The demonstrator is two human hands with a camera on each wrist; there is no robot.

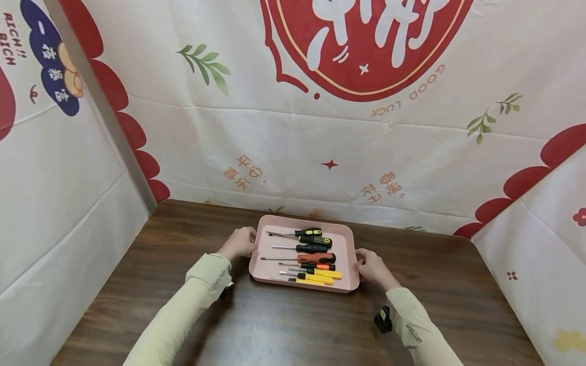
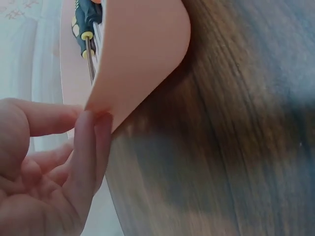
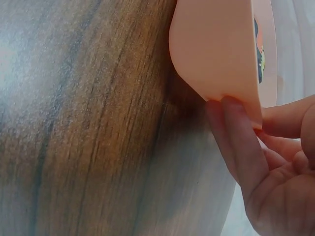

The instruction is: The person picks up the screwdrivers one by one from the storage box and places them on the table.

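Observation:
A shallow pink tray [image 1: 340, 244] is held from both ends near the table's back. My left hand [image 1: 240, 242] pinches its left end; in the left wrist view the thumb presses inside the wall and the fingers [image 2: 83, 147] lie outside. At the right end my right hand [image 1: 372, 265] pinches the wall likewise, with fingers [image 3: 241, 132] on the outer face. Several screwdrivers lie side by side in the tray, shafts pointing left. Among them are an orange-and-black screwdriver [image 1: 322, 258], a black screwdriver [image 1: 311, 248] and a yellow-handled screwdriver [image 1: 327, 273]. Whether the tray touches the table cannot be told.
The dark wooden table [image 1: 284, 325] extends around the tray on all sides. Behind it hangs a white printed cloth [image 1: 293, 137], close to the tray's far edge. More cloth walls off the left and right sides.

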